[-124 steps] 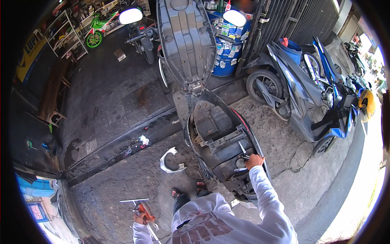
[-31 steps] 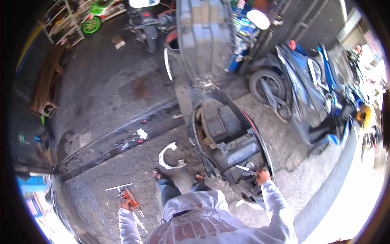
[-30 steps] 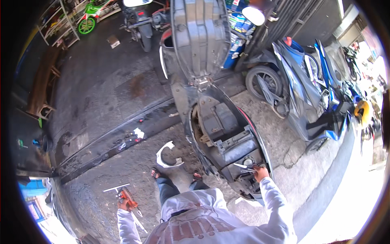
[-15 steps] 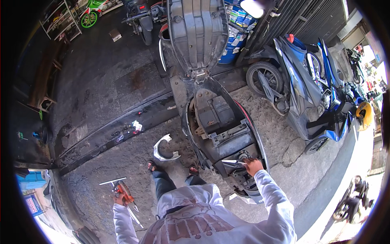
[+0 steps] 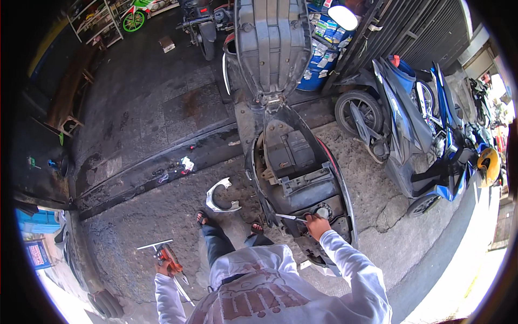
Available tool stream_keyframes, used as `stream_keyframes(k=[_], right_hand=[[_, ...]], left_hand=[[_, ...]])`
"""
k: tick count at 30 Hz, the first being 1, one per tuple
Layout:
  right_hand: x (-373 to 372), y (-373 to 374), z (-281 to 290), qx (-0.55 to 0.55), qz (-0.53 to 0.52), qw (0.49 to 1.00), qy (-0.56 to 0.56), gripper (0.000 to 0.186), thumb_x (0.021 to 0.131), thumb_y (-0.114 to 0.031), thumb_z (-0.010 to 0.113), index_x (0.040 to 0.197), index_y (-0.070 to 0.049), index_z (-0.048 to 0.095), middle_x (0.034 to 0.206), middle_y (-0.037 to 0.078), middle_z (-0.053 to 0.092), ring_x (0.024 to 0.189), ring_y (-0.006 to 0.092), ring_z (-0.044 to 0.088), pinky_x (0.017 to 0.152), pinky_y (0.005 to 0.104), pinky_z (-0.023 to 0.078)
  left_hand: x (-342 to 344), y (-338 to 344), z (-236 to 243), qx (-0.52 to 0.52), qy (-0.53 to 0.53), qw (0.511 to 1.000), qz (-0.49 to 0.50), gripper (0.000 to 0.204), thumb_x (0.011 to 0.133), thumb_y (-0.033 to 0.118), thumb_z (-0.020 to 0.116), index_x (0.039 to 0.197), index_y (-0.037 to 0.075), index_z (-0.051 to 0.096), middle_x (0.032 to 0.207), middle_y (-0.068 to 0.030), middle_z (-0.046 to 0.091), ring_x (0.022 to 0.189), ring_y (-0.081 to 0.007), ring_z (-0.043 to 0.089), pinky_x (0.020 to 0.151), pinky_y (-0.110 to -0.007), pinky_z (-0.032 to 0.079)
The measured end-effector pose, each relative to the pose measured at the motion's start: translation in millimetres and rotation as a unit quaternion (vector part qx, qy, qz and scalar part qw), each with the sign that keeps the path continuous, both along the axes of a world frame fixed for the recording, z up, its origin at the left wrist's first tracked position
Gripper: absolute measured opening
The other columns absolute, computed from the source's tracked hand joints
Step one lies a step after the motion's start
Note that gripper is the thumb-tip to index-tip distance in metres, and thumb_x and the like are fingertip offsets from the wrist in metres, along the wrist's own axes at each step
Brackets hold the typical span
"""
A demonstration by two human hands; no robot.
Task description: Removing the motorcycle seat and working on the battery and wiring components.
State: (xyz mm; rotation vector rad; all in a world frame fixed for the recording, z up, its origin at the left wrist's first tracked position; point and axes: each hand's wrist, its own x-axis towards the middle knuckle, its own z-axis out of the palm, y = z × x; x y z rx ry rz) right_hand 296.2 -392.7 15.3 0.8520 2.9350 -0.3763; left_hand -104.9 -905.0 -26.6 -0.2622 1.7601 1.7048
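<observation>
A scooter (image 5: 310, 195) with its seat (image 5: 274, 46) raised stands in front of me, its underseat body and rear end exposed. My right hand (image 5: 317, 225) is closed around a thin shiny metal tool (image 5: 290, 217), its exact kind unclear, above the scooter's uncovered tail. The tool's free end points left, beyond the scooter's side. Low on the left, my left hand (image 5: 162, 268) grips an orange-and-dark tool (image 5: 172, 261) whose kind I cannot make out. A long T-handle wrench (image 5: 155, 244) is held with it, its crossbar showing past the fingers and its shaft below.
A pale curved grab rail (image 5: 210, 197) lies on the ground near my feet. Blue-and-black scooters (image 5: 402, 121) are parked on the right. A blue drum (image 5: 313, 75) stands behind the raised seat. A raised step edge (image 5: 137, 167) crosses the ground on the left.
My right hand has moved left across the scooter's tail with the shiny tool, which now reaches past the side. The left hand keeps its tools. The view has shifted slightly.
</observation>
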Motion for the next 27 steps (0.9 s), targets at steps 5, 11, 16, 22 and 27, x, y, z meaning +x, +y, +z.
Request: stream_keyframes(k=[5, 11, 16, 22, 27], right_hand=[[-6, -5, 3, -0.055, -0.025, 0.997, -0.055, 0.025, 0.08, -0.027, 0.056, 0.09, -0.004, 0.051, 0.077, 0.015, 0.06, 0.073, 0.0324, 0.059, 0.063, 0.0418, 0.049], [-23, -2, 7, -0.048, -0.013, 0.987, -0.151, 0.024, 0.077, -0.022, 0.057, 0.089, -0.002, 0.051, 0.075, 0.016, 0.061, 0.071, 0.0329, 0.061, 0.062, 0.0411, 0.05], [-31, 2, 36, -0.057, -0.002, 0.97, -0.236, 0.023, 0.074, -0.023, 0.058, 0.086, -0.003, 0.055, 0.075, 0.017, 0.062, 0.07, 0.0326, 0.062, 0.061, 0.0425, 0.05], [-10, -11, 66, -0.093, -0.232, 0.961, -0.12, 0.022, 0.075, -0.021, 0.055, 0.076, 0.0, 0.059, 0.07, 0.023, 0.06, 0.071, 0.0407, 0.058, 0.065, 0.0485, 0.046], [-108, -43, 43, -0.122, -0.338, 0.919, 0.16, 0.021, 0.076, -0.015, 0.06, 0.064, 0.0, 0.051, 0.05, 0.012, 0.052, 0.046, 0.029, 0.049, 0.045, 0.0395, 0.035]], left_hand=[[14, 12, 24, -0.023, 0.001, 1.0, 0.003, 0.024, 0.074, 0.01, 0.058, 0.094, 0.002, 0.05, 0.065, -0.013, 0.057, 0.041, -0.0211, 0.052, 0.03, -0.027, 0.036], [1, 18, 34, -0.055, -0.053, 0.996, 0.039, 0.017, 0.07, 0.011, 0.066, 0.081, 0.003, 0.056, 0.058, -0.0067, 0.056, 0.038, -0.0155, 0.05, 0.031, -0.026, 0.036], [-32, 13, 30, -0.111, -0.064, 0.992, 0.007, 0.014, 0.069, 0.014, 0.067, 0.072, 0.003, 0.058, 0.053, -0.0044, 0.053, 0.038, -0.0142, 0.05, 0.034, -0.027, 0.036], [-81, 8, 35, -0.124, -0.082, 0.989, 0.014, 0.015, 0.07, 0.007, 0.062, 0.08, -0.002, 0.057, 0.063, -0.0128, 0.058, 0.044, -0.0206, 0.055, 0.037, -0.031, 0.045], [-161, 22, 33, -0.157, -0.098, 0.983, -0.001, 0.019, 0.067, 0.007, 0.065, 0.081, -0.004, 0.057, 0.069, -0.0148, 0.06, 0.049, -0.0244, 0.059, 0.045, -0.036, 0.051]])
